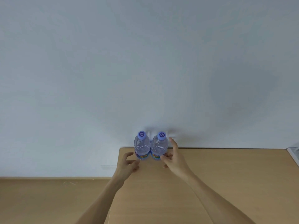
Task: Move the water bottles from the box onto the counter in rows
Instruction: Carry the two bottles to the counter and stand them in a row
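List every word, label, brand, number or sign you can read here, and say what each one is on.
Left bottle's cap: a purple swirl mark resembling "G" or "6"; a logo, not clear text.
Right bottle's cap: the same swirl mark.
Left bottle's label: colourful, too blurred to read.
Right bottle's label: colourful, too blurred to read.
Nothing readable on the counter or the wall.

- Plain pale blue-grey wall across the upper 2 thirds of the view, bare and evenly lit.
- Soft, blurred shadows on the wall at right and low centre.
- Light brown wooden worktop butted against the wall, its far left corner square and sharp.
- Lower tan floor at left, meeting the wall along a thin skirting line.
- A few faint pale scratches on the floor near the wall.
- Sliver of a white-framed edge at far right; unclear what.
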A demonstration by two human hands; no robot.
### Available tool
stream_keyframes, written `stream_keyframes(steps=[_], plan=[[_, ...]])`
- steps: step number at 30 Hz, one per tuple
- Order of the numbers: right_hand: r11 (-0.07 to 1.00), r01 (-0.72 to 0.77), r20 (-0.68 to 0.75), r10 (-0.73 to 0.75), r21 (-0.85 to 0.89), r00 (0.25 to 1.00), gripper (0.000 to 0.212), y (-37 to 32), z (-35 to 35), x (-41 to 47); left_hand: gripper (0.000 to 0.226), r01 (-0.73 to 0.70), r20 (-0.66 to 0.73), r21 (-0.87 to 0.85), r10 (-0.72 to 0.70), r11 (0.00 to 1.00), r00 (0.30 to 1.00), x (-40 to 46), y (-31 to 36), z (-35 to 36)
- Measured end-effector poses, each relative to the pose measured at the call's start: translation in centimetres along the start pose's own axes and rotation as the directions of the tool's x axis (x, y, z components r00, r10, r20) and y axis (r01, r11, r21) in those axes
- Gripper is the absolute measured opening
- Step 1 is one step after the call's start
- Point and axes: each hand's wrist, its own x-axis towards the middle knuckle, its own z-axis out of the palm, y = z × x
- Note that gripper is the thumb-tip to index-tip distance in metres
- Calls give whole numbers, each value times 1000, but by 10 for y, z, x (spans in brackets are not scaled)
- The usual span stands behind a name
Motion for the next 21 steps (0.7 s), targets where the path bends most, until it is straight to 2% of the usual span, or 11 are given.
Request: stream_keyframes(steps=[2, 3, 5, 7, 14, 17, 19, 21], plan=[[994, -105, 20, 105, -26, 994, 72, 4, 4, 4, 40, -18, 5, -15, 18, 1000, 1000, 3, 3, 4], [989, -134, 39, 136, -63, 990, 61, 6, 6, 6, 38, -31, 4, -13, 31, 999, 1000, 4, 4, 5], [983, -142, 50, 148, -115, 988, 39, 5, 13, 9, 38, -45, -2, -6, 45, 999, 999, 8, 7, 6], [979, -96, 25, 102, -180, 995, 26, 2, 18, 15, 38, -54, -7, -17, 54, 998, 999, 11, 7, 6], [962, -63, 95, 91, -265, 991, 33, -4, 16, 26, 38, -79, 5, 15, 79, 997, 997, 13, 9, 1], [953, -61, 108, 97, -298, 989, 26, -12, 13, 23, 37, -83, 27, 71, 81, 994, 996, 7, 13, 0], [948, -66, 109, 105, -313, 988, 20, -15, 8, 17, 35, -123, 14, 140, 122, 982, 992, 0, 16, -1], [926, -111, 84, 151, -361, 985, 29, -18, 2, 8, 30, -183, -21, 177, 190, 967, 982, -9, 20, -3]])
